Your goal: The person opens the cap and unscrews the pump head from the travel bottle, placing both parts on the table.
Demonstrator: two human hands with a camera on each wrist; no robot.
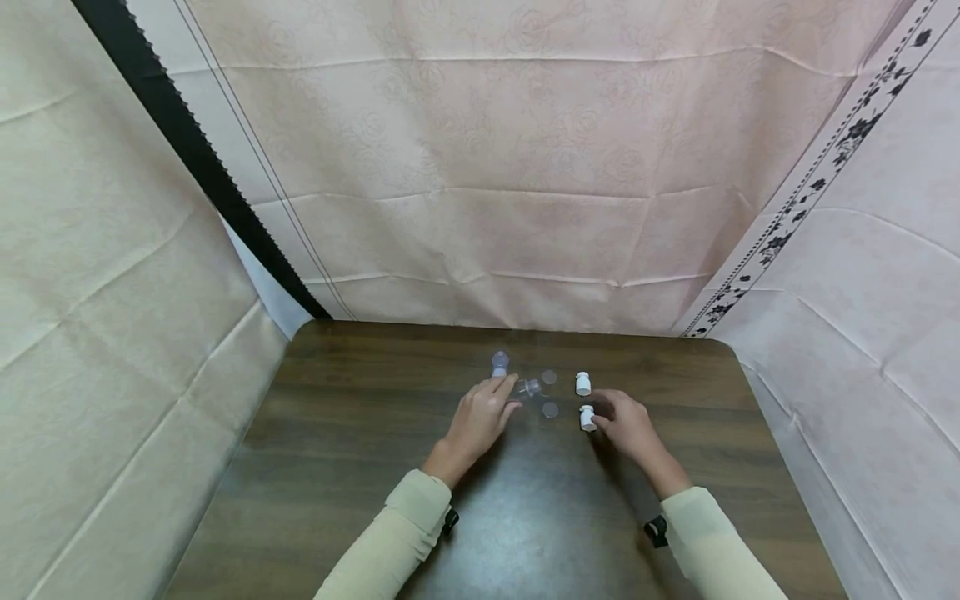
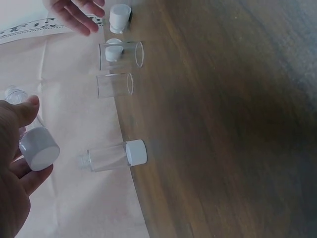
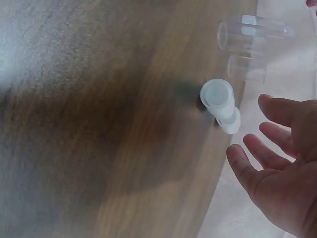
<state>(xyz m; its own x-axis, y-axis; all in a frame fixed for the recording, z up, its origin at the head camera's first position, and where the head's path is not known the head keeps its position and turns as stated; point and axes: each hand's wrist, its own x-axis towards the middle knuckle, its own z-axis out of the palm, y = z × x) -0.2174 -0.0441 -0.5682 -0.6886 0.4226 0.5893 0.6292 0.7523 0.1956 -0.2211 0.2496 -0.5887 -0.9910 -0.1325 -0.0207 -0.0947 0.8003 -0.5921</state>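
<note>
My left hand grips a clear bottle with a white base, holding it tilted over the table. Beside that hand a similar clear bottle stands upright on its white base. Two clear cylindrical covers stand between the hands. My right hand has its fingers spread and holds nothing. Close to its fingertips are two small white bottle tops, one nearer me than the other. The right wrist view shows a gap between them and the fingers.
The dark wooden table has rounded far corners. Pale cloth hangs behind it and on both sides. Dark bands sit at both wrists, below light sleeves.
</note>
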